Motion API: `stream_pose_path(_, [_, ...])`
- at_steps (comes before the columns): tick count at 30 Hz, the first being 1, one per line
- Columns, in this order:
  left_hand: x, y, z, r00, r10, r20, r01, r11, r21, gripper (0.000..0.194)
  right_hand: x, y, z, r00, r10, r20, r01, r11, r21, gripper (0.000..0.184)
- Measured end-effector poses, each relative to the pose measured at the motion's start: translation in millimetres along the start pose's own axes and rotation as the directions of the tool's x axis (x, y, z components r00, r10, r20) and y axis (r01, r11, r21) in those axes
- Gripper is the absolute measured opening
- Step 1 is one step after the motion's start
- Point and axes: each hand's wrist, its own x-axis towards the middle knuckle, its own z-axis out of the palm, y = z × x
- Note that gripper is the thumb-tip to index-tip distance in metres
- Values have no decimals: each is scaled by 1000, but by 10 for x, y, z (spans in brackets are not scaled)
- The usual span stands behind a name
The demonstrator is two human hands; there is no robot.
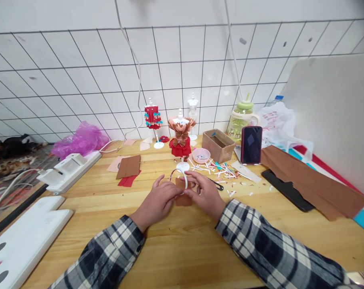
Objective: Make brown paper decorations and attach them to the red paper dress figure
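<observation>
From my end the work looks well along but unfinished: the front dress form (183,166) already wears a pleated brown collar (185,126), a brown bow (180,142) and a red skirt (182,151), while a flat brown piece (183,200) lies loose on the table (182,249) between my hands. My right hand (207,194) pinches a thin-walled white ring (186,183) between thumb and fingers, upright over that piece; my left hand (158,202) has its fingertips at the ring's lower edge, though at this angle I cannot tell whether they grip. Crisp white strips (227,173) litter the smooth wood beyond, beside a round pink bowl (201,161). Off left, a matte brown sheet (129,165) overlaps a red sheet (128,180), both straight-edged.
</observation>
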Motion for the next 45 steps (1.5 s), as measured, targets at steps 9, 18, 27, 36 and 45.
stream_pose_path(9, [-11, 52, -31, 1000, 25, 15, -27, 993, 118, 25, -37, -95, 16, 999, -38, 9, 39, 990, -134, 35])
stream_pose_path(18, [-4, -3, -23, 997, 57, 53, -65, 986, 155, 28, -26, -56, -13, 996, -43, 82, 58, 981, -185, 21])
stream_pose_path(27, [2, 23, -34, 995, 59, 81, -72, 984, 165, 26, -24, -51, -8, 992, -26, 121, 52, 975, -217, 14])
stream_pose_path(36, [-2, 30, -43, 995, 69, 65, -81, 976, 203, 26, -56, -70, 31, 996, 31, 83, -19, 990, -143, 33])
stream_pose_path(45, [2, 28, -52, 995, 71, 65, -83, 975, 206, 26, -62, -68, 46, 997, 39, 59, -31, 991, -133, 27])
